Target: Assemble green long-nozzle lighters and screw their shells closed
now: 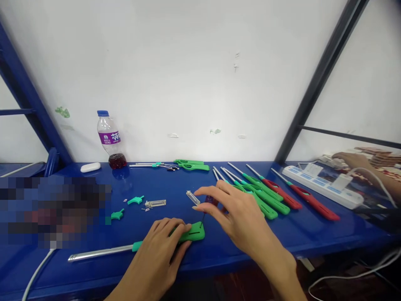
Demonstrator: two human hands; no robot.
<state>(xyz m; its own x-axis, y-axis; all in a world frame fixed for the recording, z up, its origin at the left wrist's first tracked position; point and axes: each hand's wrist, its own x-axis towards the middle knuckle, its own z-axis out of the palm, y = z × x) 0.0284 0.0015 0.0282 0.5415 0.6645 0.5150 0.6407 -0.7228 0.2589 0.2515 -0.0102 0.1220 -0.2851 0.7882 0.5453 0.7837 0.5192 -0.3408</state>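
Observation:
My left hand (163, 246) presses flat on a green long-nozzle lighter (191, 233) that lies on the blue bench (156, 184), its metal tube (100, 252) pointing left. My right hand (232, 209) hovers just right of it, fingers pinched round a small screwdriver with a dark red handle (210, 200); its thin tip touches the green handle. A small clear lighter insert (193, 197) lies just beyond my fingertips.
Several green and red lighters (275, 196) lie in a row at the right. Loose green triggers (135, 200), a metal part (155, 203), two more lighters (191, 165), a bottle (110, 140), a white case (90, 167). Another person's hand (354, 161) is near a power strip (322, 186).

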